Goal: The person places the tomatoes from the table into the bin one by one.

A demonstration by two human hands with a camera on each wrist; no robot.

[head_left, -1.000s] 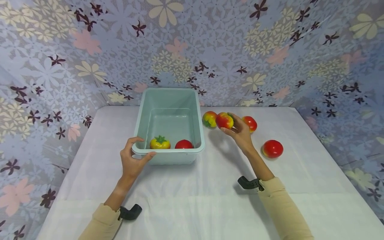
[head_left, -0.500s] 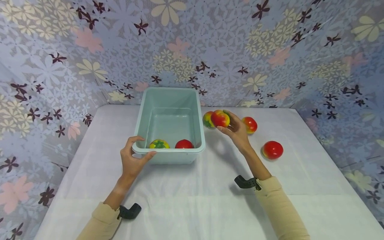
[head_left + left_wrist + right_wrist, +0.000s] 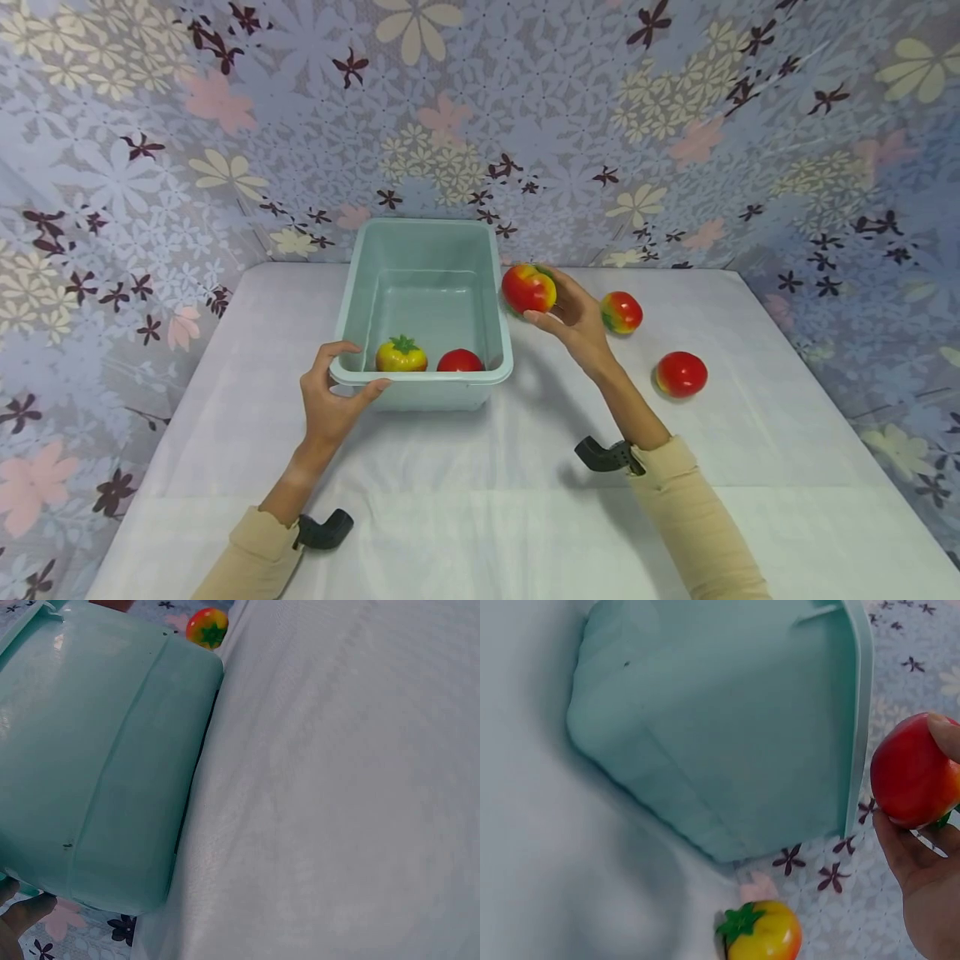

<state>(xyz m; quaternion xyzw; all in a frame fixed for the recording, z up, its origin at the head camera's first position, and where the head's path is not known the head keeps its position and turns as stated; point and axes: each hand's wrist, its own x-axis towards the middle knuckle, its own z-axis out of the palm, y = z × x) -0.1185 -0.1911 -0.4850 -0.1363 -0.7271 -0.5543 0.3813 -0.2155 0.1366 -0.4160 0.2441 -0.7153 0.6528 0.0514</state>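
My left hand [image 3: 328,404] grips the front left corner of a pale green plastic bin [image 3: 427,377], thumb outside and fingers over the rim. Inside, near the front wall, lie a yellow toy tomato [image 3: 401,356] with a green leafy top and a red one [image 3: 460,361]. My right hand [image 3: 581,321] holds a red and yellow toy tomato [image 3: 525,287] in the air beside the bin's right rim. In the right wrist view, thumb and fingers pinch it. Another yellow toy tomato [image 3: 769,934] sits on the table by the bin; the held one mostly hides it in the head view.
Two more toy tomatoes lie on the white cloth at right: a red and yellow one [image 3: 622,312] behind and a red one [image 3: 681,374] nearer. Floral fabric [image 3: 562,125] rises behind the table. A black wrist device [image 3: 603,454] sits at each sleeve.
My right hand has carried its toy tomato left to the bin's right rim, uncovering the red and yellow one behind. The yellow one in the bin has rocked. My left hand stays put.
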